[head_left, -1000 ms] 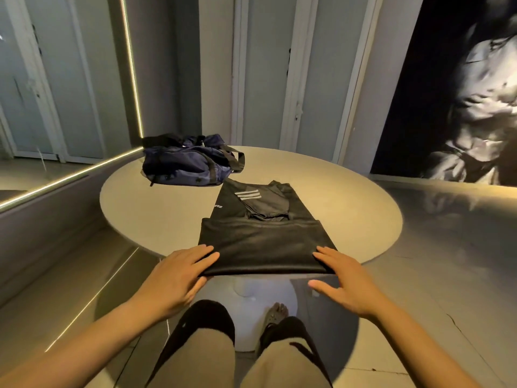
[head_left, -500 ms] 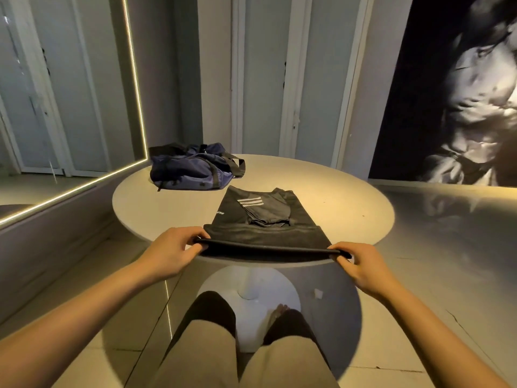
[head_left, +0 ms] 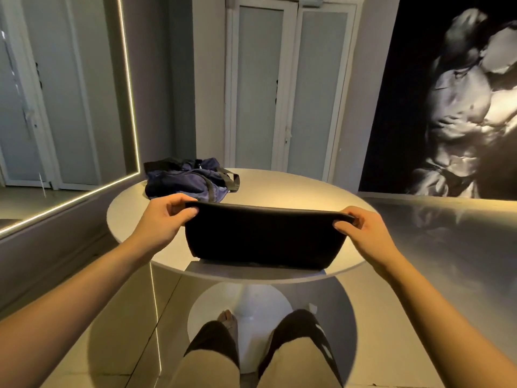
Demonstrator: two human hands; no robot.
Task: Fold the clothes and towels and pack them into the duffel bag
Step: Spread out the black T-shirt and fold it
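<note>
Head view: both hands pinch the top fold of a black garment [head_left: 263,239], left hand [head_left: 165,219] and right hand [head_left: 361,231] at opposite corners, lifting it above the round surface [head_left: 321,197]. A navy duffel bag [head_left: 187,179] sits behind, far left.

Hidden: far face of lifted black garment [head_left: 263,236], and table top [head_left: 279,189] behind it | Covered: duffel bag [head_left: 190,177] near edge, behind left hand [head_left: 165,219] | Cut off: legs [head_left: 212,368] at lower edge, wall picture [head_left: 461,107] at right edge
</note>
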